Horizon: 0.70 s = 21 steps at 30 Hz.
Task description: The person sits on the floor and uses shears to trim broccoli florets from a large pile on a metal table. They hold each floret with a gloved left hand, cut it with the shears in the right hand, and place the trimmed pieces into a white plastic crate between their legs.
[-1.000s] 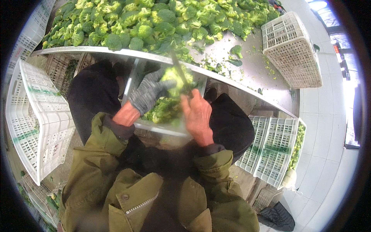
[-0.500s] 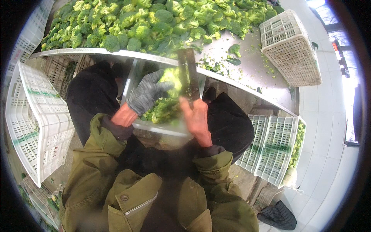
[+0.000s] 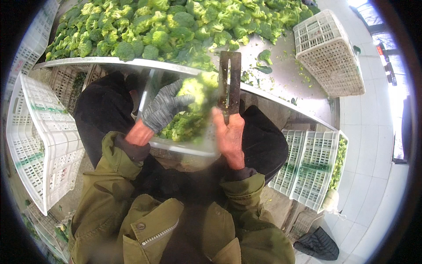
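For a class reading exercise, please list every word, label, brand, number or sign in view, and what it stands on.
White crate at left: small dark marking, too blurred to quote.
White crate at the upper left edge: reddish mark, unreadable.
White crate on the metal table: faint marking, too small.
Dark slotted blade in the right hand: no lettering visible.
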{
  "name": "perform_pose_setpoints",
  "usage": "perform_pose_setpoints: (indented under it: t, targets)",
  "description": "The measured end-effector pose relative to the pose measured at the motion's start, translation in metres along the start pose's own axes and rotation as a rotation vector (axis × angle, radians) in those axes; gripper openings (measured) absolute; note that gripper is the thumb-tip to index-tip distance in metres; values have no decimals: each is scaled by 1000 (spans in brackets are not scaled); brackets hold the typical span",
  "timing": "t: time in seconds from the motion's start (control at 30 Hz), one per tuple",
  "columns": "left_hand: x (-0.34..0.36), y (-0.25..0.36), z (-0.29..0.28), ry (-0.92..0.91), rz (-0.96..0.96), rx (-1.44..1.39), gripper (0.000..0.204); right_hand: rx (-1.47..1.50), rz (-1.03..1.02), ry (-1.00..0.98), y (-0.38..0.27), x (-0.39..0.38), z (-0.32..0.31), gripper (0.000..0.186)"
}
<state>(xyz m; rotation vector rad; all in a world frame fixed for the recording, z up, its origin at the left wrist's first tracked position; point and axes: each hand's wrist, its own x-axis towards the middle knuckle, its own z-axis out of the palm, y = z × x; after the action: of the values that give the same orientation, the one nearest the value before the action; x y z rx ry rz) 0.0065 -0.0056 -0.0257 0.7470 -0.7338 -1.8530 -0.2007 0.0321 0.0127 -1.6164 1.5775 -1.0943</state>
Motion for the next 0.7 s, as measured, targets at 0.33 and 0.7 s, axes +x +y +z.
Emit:
perform_pose_setpoints:
  t: [0.33, 0.7]
  targets:
    - [8, -12, -3, 26, -45, -18, 57, -141, 142, -82, 7, 22, -1, 32]
    - [12, -14, -3, 13, -63, -16, 58, -163, -3, -23, 10, 64, 5, 23]
